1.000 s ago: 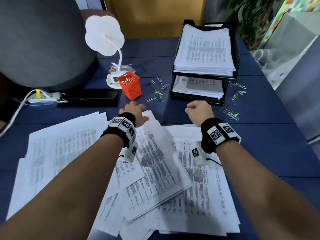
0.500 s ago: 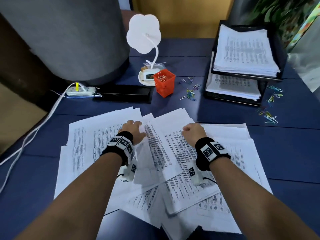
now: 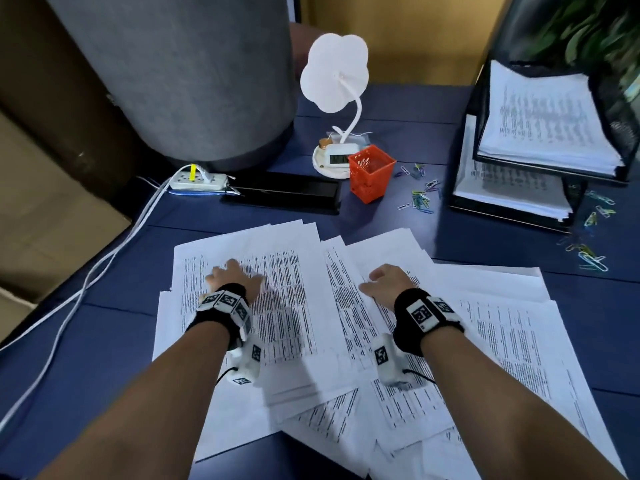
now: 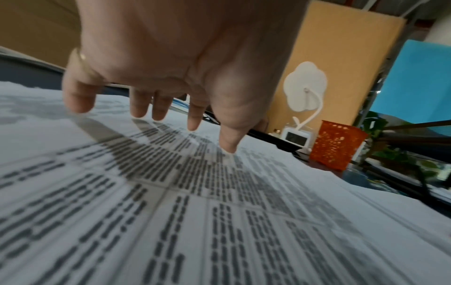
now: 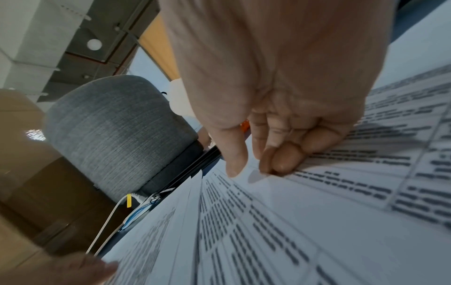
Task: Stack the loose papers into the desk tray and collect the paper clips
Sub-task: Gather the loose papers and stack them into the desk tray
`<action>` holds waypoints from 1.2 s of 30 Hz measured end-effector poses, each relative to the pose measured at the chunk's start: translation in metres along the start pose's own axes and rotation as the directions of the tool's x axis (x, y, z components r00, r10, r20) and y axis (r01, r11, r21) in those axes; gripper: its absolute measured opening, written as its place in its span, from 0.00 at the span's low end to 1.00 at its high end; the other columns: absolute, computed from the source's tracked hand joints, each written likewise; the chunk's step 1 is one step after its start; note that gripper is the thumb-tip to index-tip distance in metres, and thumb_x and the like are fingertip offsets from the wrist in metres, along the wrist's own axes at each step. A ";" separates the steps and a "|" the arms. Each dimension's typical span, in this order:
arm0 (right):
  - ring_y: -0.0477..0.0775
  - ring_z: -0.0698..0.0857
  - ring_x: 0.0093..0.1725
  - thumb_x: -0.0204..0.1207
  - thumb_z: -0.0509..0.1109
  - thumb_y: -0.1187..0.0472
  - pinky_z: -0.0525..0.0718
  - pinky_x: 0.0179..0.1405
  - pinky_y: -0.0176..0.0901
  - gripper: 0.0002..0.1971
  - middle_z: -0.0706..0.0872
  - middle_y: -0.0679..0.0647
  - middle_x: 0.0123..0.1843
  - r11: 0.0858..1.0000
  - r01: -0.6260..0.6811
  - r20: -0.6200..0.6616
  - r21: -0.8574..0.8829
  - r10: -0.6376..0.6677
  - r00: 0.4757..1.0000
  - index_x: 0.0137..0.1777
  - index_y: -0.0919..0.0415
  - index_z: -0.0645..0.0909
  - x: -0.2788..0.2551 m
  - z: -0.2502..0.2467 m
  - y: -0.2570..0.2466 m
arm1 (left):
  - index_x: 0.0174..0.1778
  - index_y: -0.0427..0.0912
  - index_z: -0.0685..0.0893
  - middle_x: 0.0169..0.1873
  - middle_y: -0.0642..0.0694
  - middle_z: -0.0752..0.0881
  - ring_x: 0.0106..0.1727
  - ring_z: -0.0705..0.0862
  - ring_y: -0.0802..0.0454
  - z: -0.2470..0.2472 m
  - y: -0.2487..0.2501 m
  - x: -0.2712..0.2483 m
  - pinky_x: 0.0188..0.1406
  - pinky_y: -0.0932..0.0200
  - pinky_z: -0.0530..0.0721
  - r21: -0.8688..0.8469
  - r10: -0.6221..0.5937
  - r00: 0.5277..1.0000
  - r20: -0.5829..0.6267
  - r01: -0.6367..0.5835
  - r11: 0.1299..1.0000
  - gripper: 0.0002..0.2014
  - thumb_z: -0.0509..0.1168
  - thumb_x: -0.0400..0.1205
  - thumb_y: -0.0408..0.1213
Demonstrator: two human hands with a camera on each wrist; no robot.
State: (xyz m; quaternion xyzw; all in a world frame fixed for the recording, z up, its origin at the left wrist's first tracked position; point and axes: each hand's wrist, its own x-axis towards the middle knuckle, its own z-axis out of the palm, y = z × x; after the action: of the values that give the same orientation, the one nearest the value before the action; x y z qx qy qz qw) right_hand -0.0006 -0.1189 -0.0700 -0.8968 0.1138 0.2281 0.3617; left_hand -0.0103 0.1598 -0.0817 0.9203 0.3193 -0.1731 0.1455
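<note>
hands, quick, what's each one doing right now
Left hand: open, fingers spread, thumb tip on the loose papers.
Right hand: fingers curled on the papers, holding nothing.

White printed paper sheets (image 3: 291, 306) look matt and smooth on the dark blue cloth-covered surface (image 3: 104, 358). At twelve o'clock sits an orange perforated plastic basket (image 3: 370, 173); at eleven, a grey coarse-woven fabric cylinder (image 3: 180, 74); at two, a black metal mesh desk tray (image 3: 616, 112).
</note>
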 end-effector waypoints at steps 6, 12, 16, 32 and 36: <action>0.53 0.80 0.47 0.73 0.73 0.60 0.74 0.45 0.36 0.05 0.83 0.54 0.45 0.998 -0.009 0.076 -0.056 0.014 0.997 0.45 0.58 0.80 0.007 -0.001 -0.006 | 0.80 0.41 0.54 0.76 0.29 0.60 0.77 0.58 0.32 -0.007 -0.014 0.025 0.71 0.29 0.66 -0.056 -0.196 0.980 -0.010 0.196 0.979 0.52 0.64 0.70 0.71; 0.55 0.75 0.45 0.75 0.65 0.65 0.72 0.45 0.40 0.07 0.75 0.51 0.39 0.999 -0.020 0.018 -0.036 0.020 1.000 0.38 0.57 0.71 0.018 -0.007 0.005 | 0.75 0.42 0.65 0.70 0.35 0.73 0.71 0.69 0.35 -0.009 -0.009 0.026 0.67 0.34 0.70 -0.016 0.001 0.996 -0.095 -0.003 1.000 0.44 0.61 0.73 0.71; 0.62 0.76 0.48 0.75 0.59 0.72 0.75 0.43 0.42 0.07 0.79 0.58 0.44 0.995 -0.096 -0.161 0.031 0.099 0.982 0.43 0.63 0.76 0.017 -0.017 0.017 | 0.76 0.46 0.64 0.69 0.37 0.75 0.71 0.71 0.36 -0.010 0.000 0.028 0.66 0.39 0.72 -0.163 0.101 0.983 -0.155 -0.127 0.978 0.36 0.64 0.77 0.60; 0.59 0.78 0.50 0.75 0.54 0.73 0.77 0.52 0.46 0.17 0.80 0.62 0.50 0.975 -0.150 -0.134 0.165 0.173 0.976 0.60 0.70 0.79 0.012 -0.020 0.037 | 0.79 0.45 0.55 0.66 0.31 0.76 0.68 0.74 0.33 -0.005 0.005 0.023 0.64 0.39 0.77 -0.414 0.004 0.991 -0.132 -0.059 0.908 0.49 0.78 0.69 0.51; 0.61 0.78 0.58 0.81 0.55 0.68 0.76 0.61 0.48 0.18 0.80 0.67 0.62 0.964 -0.163 -0.110 0.212 0.189 0.976 0.67 0.72 0.76 0.012 -0.025 0.036 | 0.76 0.41 0.65 0.44 0.43 0.83 0.50 0.82 0.44 0.005 0.024 0.011 0.54 0.55 0.80 -0.613 0.109 0.979 -0.172 -0.193 0.766 0.33 0.72 0.76 0.37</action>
State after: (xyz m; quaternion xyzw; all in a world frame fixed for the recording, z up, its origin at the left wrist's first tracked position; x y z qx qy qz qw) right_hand 0.0042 -0.1622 -0.0816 -0.8546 0.2389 0.1882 0.4209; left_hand 0.0114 0.1460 -0.0866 0.8511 0.2918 0.0139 0.4363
